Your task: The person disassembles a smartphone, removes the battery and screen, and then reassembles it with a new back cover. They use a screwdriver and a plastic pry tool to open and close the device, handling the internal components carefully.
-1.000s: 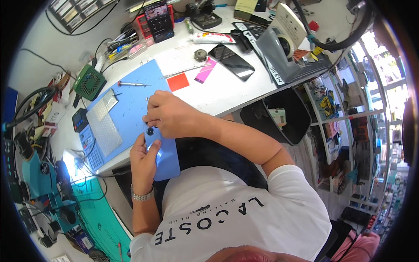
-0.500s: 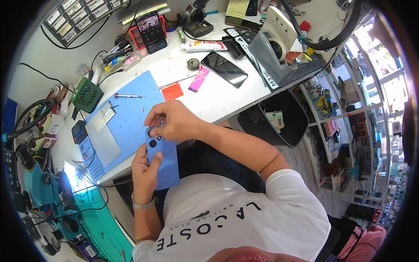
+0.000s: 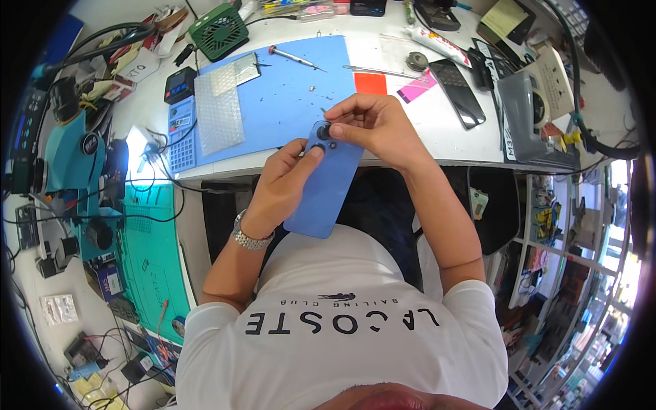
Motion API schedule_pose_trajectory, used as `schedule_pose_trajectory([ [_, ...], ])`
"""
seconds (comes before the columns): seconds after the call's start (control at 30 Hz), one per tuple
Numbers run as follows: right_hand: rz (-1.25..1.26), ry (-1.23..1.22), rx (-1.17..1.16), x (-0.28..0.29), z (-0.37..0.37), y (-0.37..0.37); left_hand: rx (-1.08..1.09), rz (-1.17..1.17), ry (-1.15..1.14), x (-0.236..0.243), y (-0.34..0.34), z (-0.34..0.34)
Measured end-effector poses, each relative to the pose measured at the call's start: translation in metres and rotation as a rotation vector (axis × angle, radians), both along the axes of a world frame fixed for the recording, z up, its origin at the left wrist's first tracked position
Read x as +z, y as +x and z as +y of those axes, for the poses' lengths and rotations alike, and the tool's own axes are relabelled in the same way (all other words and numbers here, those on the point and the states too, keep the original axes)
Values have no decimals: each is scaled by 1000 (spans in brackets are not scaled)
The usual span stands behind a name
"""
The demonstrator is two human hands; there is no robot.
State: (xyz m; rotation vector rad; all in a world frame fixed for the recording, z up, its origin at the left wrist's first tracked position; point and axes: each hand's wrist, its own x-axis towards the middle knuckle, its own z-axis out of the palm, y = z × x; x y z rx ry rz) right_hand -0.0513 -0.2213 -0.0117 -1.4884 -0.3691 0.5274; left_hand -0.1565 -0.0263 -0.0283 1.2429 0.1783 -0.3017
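A blue phone [image 3: 328, 195] is held above my lap at the bench's front edge, its back facing up and its camera rings at the upper corner. Whether it is a whole phone or just the back panel, I cannot tell. My left hand [image 3: 279, 186] grips its left edge, thumb lying on the back just below the cameras. At the camera corner, my right hand [image 3: 379, 133] is closed, with thumb and forefinger pinching the edge beside the upper lens ring. The phone's underside is hidden.
Ahead lies a blue work mat [image 3: 280, 96] with a screwdriver [image 3: 297, 59], a bubble-wrap sheet [image 3: 219, 116] and small bits. Farther right are an orange-red square [image 3: 370, 83], a pink strip [image 3: 417, 87] and a dark phone [image 3: 459, 93]. A black bin [image 3: 502, 212] stands below the bench.
My view has turned, so the bench lies more squarely ahead. Both hands still hold the blue phone, which now tilts with its camera end to the upper right.
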Motion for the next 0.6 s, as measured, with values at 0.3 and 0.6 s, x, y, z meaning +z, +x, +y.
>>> schedule_pose_trajectory([
  [0.3,-346,-125,-31,4,2,-8,-23,7,-13,2,-1,-1],
  [0.6,-542,-194,-165,-3,14,-23,-12,-63,176,-9,-1,-1],
])
